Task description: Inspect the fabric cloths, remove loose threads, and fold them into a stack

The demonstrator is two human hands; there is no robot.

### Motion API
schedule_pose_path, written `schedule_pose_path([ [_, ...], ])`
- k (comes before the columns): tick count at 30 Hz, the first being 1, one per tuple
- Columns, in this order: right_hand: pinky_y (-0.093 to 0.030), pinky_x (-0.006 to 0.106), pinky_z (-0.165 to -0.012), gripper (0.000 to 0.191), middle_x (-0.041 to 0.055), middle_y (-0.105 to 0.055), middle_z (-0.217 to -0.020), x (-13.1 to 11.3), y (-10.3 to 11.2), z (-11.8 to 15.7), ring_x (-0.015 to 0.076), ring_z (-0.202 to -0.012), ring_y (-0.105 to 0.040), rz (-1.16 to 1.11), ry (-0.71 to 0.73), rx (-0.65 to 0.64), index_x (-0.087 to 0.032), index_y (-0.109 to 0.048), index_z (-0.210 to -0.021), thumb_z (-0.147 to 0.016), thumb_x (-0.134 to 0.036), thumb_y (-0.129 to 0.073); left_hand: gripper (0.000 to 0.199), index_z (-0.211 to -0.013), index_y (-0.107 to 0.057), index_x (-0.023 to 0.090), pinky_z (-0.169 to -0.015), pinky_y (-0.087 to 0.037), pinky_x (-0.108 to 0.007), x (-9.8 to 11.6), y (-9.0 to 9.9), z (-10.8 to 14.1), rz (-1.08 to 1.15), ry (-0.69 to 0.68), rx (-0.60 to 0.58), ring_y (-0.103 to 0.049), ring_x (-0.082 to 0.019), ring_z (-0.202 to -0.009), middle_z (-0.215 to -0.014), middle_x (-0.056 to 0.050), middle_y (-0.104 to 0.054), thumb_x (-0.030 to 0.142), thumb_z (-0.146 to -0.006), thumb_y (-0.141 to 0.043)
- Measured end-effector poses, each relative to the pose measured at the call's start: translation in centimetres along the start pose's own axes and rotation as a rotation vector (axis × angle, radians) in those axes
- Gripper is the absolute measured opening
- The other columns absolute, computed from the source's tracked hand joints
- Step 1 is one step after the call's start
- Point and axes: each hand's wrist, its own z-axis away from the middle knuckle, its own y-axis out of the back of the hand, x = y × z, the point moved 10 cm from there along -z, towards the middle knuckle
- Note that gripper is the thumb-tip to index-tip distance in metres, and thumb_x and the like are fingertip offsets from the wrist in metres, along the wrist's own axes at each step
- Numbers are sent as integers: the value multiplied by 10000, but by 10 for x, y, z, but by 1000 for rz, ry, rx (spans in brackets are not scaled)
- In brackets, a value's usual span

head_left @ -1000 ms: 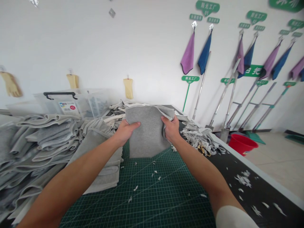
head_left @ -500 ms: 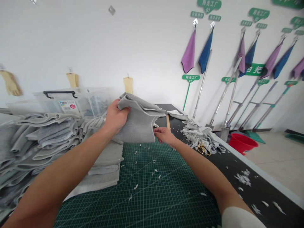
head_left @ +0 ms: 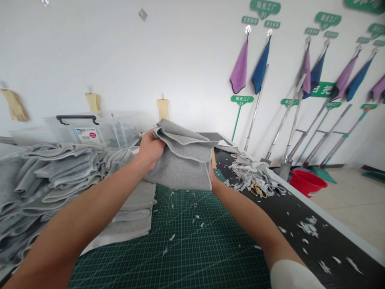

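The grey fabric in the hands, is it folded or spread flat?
Folded: the grey fabric lies in doubled layers, with its upper flap bent over, gathered in the left hand.

Left hand (head_left: 148, 150): raised at centre view, fingers curled and closed, wrist slightly bent. Left forearm (head_left: 66, 228): bare, angled up from lower left. Right hand (head_left: 213, 177): lower than the left and well apart from it, mostly hidden, grip indeterminate. Right forearm (head_left: 249, 216): bare, angled up from lower right. Pale sleeve (head_left: 291, 277): above the right forearm, at frame bottom.
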Motion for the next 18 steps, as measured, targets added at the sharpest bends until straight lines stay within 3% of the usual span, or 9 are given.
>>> schedule_pose_path([
  [5, -501, 360, -751, 726, 37, -651, -733, -25, -12, 12, 252, -887, -605, -99, 51, 57, -233, -620, -1007, -715, -807, -284, 205, -768, -648, 136, -680, -463, -279, -20, 10, -1, -121, 36, 41, -579, -181, -721, -701, -34, -645, 280, -625, -673],
  [8, -494, 276, -598, 596, 2, -593, -602, -35, 1, 15, 183, -665, -598, -53, 105, 205, -209, -623, -886, -727, -739, -404, 163, -764, -631, 134, -637, -433, -250, -19, 24, -5, -258, -30, 114, -550, -162, -692, -687, -18, -622, 248, -648, -622],
  [11, -361, 231, -380, 458, -49, -438, -421, -32, 16, 16, 111, -391, -435, 39, 112, 333, -211, -553, -672, -734, -662, -499, 117, -762, -607, 146, -618, -402, -240, -3, 33, -6, -425, -136, 181, -522, -153, -683, -690, -11, -601, 228, -684, -577],
  [14, -224, 233, -320, 459, -75, -304, -358, -25, 17, 13, 80, -313, -269, 79, 125, 311, -217, -422, -550, -739, -620, -536, 87, -775, -580, 171, -607, -382, -247, 19, 34, -1, -570, -216, 221, -501, -149, -669, -699, -6, -586, 237, -720, -563],
  [18, -332, 233, -415, 403, -61, -394, -437, -25, 24, 9, 96, -416, -365, 66, 232, 327, -213, -447, -575, -735, -560, -577, 73, -776, -544, 180, -615, -388, -247, 43, 26, 7, -558, -272, 194, -486, -138, -665, -687, 8, -554, 208, -717, -577],
])
